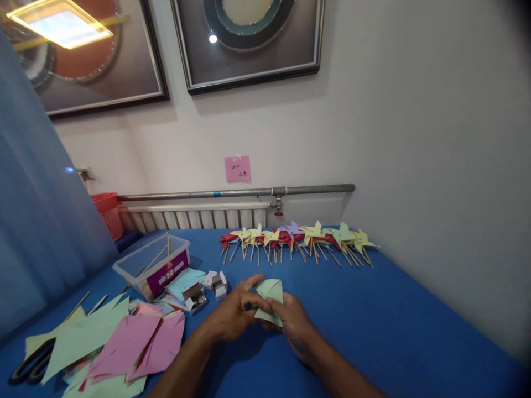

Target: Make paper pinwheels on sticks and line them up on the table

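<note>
A light green paper square (pixel 271 288), slit and partly curled, is held up between both hands over the blue table. My left hand (pixel 238 310) grips its left side, with the index finger raised along the edge. On the right side, my right hand (pixel 292 326) pinches the paper with the thumb on its face. The fingers behind the sheet are hidden. Just left of my left hand stand small open boxes; the nearer box (pixel 194 298) has small metal pieces in it, and a white box (pixel 216 283) sits behind it.
Several finished pinwheels (pixel 292 231) on sticks lie along the back. A clear plastic bin (pixel 155 260) with sticks stands at left. Nearer are stacked pink paper squares (pixel 126 342), green sheets and black-handled scissors (pixel 35 359). A red basket (pixel 108 213) stands by the radiator (pixel 191 215).
</note>
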A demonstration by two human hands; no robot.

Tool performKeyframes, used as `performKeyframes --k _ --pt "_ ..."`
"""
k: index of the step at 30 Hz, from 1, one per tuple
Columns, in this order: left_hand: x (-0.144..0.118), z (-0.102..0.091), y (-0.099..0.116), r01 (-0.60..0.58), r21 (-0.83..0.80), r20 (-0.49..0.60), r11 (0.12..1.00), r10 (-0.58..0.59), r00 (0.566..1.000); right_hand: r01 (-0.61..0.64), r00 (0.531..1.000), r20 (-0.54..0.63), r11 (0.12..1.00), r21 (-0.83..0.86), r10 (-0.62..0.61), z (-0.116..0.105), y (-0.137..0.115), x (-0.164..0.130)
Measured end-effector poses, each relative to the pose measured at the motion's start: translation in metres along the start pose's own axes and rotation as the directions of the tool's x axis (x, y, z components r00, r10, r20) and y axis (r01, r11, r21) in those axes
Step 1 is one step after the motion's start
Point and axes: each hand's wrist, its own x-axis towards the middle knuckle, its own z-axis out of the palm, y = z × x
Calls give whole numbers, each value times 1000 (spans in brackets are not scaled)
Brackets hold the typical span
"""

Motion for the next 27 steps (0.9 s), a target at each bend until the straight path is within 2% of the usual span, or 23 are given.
performKeyframes --k 5,12,18,22,25,27 --pt "0 -1 -1 29 80 12 996 -30 999 -13 1000 -7 1000 -19 13 4 -3 -1" --pt "2 -2 -5 -7 -21 17 1000 8 1000 -16 1000 -8 1000 -27 16 1 0 0" --pt "-1 -4 2 -10 154 101 988 -6 995 -86 996 19 996 -23 87 1 -12 -6" --pt "0 -2 3 -19 245 100 969 -5 995 -96 995 36 995 -26 97 5 -17 -8" --pt "0 -1 3 -10 174 98 985 -8 995 -80 996 30 997 -14 81 7 -16 -9" --pt "0 -1 5 9 79 60 997 -14 998 -77 997 14 997 -10 77 7 -16 -10"
